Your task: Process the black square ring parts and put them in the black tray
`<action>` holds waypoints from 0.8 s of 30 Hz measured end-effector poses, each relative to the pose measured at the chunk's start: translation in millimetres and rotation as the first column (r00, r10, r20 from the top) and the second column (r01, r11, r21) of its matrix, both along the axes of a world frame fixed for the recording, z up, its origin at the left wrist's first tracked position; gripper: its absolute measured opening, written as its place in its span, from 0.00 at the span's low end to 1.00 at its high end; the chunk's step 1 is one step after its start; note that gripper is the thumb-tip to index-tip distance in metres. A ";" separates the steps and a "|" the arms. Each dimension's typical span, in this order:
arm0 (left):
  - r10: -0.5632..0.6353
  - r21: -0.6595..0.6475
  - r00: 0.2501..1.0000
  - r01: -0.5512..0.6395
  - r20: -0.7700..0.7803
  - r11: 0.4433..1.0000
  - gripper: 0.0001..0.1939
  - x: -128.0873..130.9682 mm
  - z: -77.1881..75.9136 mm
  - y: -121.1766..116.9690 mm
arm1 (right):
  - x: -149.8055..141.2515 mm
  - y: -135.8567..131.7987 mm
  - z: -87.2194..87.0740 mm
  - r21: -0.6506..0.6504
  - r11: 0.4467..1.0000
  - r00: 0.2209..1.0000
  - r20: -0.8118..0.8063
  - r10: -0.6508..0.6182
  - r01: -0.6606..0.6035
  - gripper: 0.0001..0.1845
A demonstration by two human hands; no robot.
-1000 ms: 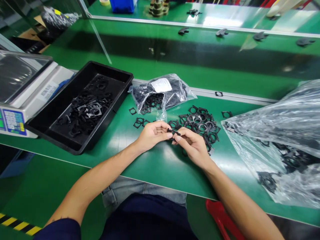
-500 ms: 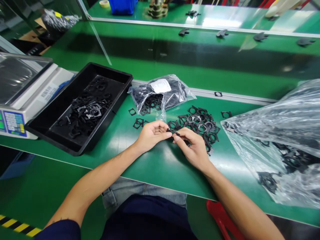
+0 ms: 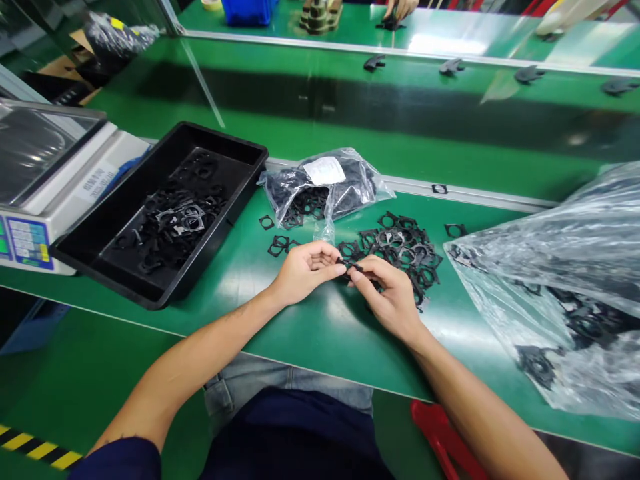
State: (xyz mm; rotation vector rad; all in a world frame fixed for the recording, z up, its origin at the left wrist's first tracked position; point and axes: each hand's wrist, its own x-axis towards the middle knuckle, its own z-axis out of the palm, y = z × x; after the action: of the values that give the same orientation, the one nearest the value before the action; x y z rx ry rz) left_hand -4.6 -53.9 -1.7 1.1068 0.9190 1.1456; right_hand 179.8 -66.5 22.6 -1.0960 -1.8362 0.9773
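A small black plastic part (image 3: 350,265) is pinched between my two hands, mostly covered by the fingers. My left hand (image 3: 311,270) grips its left end with thumb and forefinger. From the other side, my right hand (image 3: 387,290) has its thumb and fingertips closed on the part. Just beyond my hands lies a loose pile of flat black plastic frames (image 3: 405,247), each with a round opening. A clear plastic bag (image 3: 345,193) with a white label and more black parts inside sits behind the pile.
On the left, a black tray (image 3: 165,293) holds black parts, next to a weighing scale (image 3: 85,193). A large clear bag (image 3: 550,247) of black parts lies at right. Curved black parts (image 3: 529,75) line the far ledge. Another person's hand (image 3: 400,9) is at the back.
Another person's hand has come into view at the far bench, over a black part there. My hands hold the same part in nearly the same place. The view has shifted slightly.
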 end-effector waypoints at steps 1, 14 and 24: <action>-0.002 -0.009 1.000 0.002 0.008 1.000 0.22 -0.1 0.4 0.2 | 0.0 -0.1 0.0 -0.004 1.000 1.000 -0.001 0.001 -0.001 0.16; -0.100 -0.090 0.992 0.107 0.072 0.990 0.22 -3.8 2.6 1.0 | 1.5 -1.0 -0.6 -0.036 0.999 1.000 -0.012 0.015 -0.015 0.16; -0.021 -0.010 1.000 0.021 -0.001 1.000 0.20 0.5 -1.5 0.4 | 0.5 -0.5 -4.4 -0.011 1.000 1.000 -0.017 -0.022 0.022 0.15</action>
State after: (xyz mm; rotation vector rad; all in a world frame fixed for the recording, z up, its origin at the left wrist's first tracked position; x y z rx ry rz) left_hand -4.1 -53.5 -3.2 1.1070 0.9111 1.1222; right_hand 180.3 -67.0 18.2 -1.1090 -1.8037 0.9817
